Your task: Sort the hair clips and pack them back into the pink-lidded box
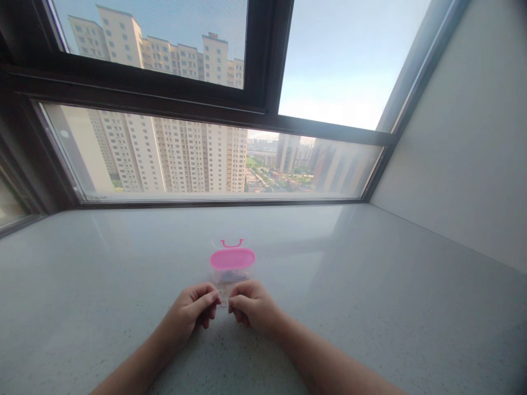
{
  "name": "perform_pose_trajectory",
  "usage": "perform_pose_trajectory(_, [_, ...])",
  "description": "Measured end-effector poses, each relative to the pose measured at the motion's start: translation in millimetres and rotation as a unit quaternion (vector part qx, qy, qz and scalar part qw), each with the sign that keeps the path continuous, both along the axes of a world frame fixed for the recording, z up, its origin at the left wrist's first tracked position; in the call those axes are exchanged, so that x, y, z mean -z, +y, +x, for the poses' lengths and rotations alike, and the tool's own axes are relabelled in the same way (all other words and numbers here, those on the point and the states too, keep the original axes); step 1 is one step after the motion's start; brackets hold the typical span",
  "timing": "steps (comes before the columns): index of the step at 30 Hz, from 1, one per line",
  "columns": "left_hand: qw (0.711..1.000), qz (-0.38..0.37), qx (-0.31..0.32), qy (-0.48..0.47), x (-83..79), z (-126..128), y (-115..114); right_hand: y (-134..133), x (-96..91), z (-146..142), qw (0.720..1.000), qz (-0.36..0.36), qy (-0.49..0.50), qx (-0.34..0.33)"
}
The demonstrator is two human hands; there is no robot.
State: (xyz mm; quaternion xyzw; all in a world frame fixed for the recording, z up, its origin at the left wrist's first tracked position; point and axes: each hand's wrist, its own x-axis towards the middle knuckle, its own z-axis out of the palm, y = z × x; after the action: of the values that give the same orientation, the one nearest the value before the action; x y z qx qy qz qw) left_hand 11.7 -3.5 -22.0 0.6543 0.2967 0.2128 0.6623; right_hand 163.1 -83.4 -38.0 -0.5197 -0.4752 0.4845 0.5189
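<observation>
Both of my hands are close together above the pale counter, each with thumb and forefinger pinched. Between their fingertips is a small, thin, pale looped thing [224, 303], too small to identify exactly. My left hand [196, 305] pinches it from the left, with the other fingers curled under. From the right, my right hand [254, 305] grips it in the same way. Just beyond the hands stands a small clear plastic box [233, 265] with a pink oval rim. Something dark lies inside, partly hidden by the knuckles. Its clear lid with a pink handle [233, 243] is at the back.
The speckled, light counter [370, 307] stretches to a dark-framed window [222, 204] at the back. A white wall [461, 142] bounds the right side. High-rise buildings show through the glass.
</observation>
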Motion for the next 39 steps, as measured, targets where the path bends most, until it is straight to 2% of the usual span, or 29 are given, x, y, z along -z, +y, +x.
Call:
perform_pose_trajectory(27, [1.0,0.02,0.012,0.007,-1.0,-0.1,0.1,-1.4,-4.7,-1.7,1.0,0.018,-0.003,0.003])
perform_pose_trajectory(39, [1.0,0.025,0.017,0.004,4.5,-1.1,3.2,-0.7,-3.8,-0.8,1.0,0.017,0.012,0.0])
